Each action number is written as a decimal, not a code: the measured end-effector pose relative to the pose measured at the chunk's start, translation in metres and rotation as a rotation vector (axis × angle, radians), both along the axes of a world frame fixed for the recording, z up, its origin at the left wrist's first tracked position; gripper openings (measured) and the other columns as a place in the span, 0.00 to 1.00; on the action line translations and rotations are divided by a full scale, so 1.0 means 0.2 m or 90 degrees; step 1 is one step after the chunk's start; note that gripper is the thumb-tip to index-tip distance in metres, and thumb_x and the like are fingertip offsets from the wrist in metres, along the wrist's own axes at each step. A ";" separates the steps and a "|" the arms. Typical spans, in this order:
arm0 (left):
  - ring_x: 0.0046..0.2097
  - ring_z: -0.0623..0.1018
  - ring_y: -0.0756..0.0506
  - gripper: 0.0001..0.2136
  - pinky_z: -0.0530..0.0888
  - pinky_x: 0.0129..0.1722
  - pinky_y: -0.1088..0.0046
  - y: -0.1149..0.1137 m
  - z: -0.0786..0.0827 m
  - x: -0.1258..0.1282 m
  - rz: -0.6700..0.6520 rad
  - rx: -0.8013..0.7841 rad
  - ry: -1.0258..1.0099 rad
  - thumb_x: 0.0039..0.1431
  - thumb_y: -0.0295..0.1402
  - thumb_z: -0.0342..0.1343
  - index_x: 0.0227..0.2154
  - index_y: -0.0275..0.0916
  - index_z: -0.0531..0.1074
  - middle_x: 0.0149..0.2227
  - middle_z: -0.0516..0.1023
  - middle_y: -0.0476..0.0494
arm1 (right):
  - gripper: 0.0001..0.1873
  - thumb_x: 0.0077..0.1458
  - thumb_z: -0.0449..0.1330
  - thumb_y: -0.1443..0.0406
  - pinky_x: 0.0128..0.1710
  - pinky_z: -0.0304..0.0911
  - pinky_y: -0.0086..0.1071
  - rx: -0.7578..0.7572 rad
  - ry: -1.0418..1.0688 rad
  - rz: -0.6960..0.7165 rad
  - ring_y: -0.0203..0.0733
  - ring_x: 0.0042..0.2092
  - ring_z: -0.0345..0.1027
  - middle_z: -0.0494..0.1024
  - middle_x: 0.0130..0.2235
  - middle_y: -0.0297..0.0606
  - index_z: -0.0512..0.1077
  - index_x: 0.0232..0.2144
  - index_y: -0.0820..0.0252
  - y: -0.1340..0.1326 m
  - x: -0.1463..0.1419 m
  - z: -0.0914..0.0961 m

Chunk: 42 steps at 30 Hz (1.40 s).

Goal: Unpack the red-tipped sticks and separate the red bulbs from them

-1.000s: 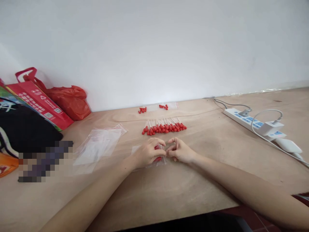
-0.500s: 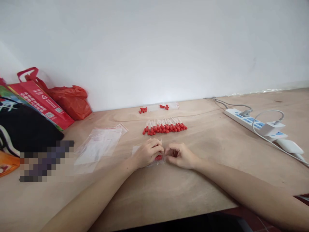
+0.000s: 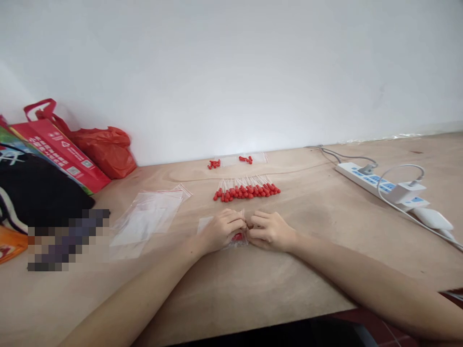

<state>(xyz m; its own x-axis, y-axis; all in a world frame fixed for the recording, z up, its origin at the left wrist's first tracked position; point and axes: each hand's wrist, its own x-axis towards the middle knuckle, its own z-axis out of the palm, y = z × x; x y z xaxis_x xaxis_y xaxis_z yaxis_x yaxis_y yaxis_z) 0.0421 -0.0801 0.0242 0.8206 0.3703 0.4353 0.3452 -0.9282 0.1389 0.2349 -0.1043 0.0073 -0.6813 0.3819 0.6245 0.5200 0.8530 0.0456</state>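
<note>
Near the front of the table, a small clear plastic zip bag (image 3: pixel 238 243) with something red inside is between my hands. My left hand (image 3: pixel 221 232) is closed on the bag, its fingertips pinching the side by the opening. From the other side, my right hand (image 3: pixel 273 232) pinches the bag's right edge with curled fingers, almost touching the left fingertips. Fingers cover much of the bag. Just beyond lies a row of white sticks with red rounded heads (image 3: pixel 249 191), heads toward me.
Flat clear zip bags (image 3: pixel 144 217) lie to the left. Against the wall are filled bags with red-headed sticks (image 3: pixel 246 159). A white power strip (image 3: pixel 369 182) with cables stands right. Red bags (image 3: pixel 108 152) and a black bag (image 3: pixel 39 188) crowd the left.
My right hand's fingers have curled in and closed further at the bag's edge. My left hand stays almost in place, and the other things have not moved.
</note>
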 end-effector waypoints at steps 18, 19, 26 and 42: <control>0.39 0.70 0.48 0.14 0.65 0.42 0.69 0.03 0.08 -0.01 -0.070 0.101 0.154 0.61 0.27 0.37 0.30 0.39 0.69 0.34 0.75 0.46 | 0.12 0.56 0.45 0.69 0.27 0.51 0.30 -0.024 -0.103 0.036 0.37 0.33 0.59 0.72 0.30 0.36 0.67 0.27 0.59 0.01 0.05 0.06; 0.38 0.70 0.47 0.14 0.65 0.41 0.69 0.03 0.10 -0.01 -0.065 0.101 0.165 0.60 0.26 0.37 0.30 0.38 0.68 0.33 0.75 0.46 | 0.11 0.55 0.46 0.69 0.28 0.51 0.30 -0.035 -0.097 0.035 0.37 0.33 0.58 0.71 0.30 0.37 0.66 0.27 0.59 0.01 0.05 0.07; 0.39 0.68 0.46 0.10 0.65 0.43 0.65 -0.02 0.12 -0.02 0.006 0.006 0.076 0.59 0.33 0.42 0.34 0.37 0.67 0.33 0.71 0.43 | 0.11 0.57 0.45 0.66 0.32 0.53 0.30 -0.147 -0.088 0.068 0.36 0.31 0.58 0.67 0.26 0.37 0.62 0.26 0.60 0.02 0.06 0.05; 0.55 0.63 0.39 0.30 0.63 0.51 0.56 -0.17 0.07 -0.18 0.188 -0.325 0.086 0.54 0.40 0.50 0.58 0.45 0.44 0.58 0.57 0.40 | 0.14 0.44 0.50 0.77 0.40 0.59 0.31 -0.474 0.181 0.013 0.35 0.35 0.66 0.75 0.30 0.33 0.72 0.27 0.58 0.02 0.02 0.02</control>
<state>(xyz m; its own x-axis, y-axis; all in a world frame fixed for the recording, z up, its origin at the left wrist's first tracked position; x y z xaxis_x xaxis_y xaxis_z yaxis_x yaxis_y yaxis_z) 0.0051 -0.1148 0.0372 0.6867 0.7258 0.0413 0.6239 -0.6176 0.4788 0.2398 -0.1005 0.0123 -0.5458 0.7564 0.3605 0.4100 0.6162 -0.6724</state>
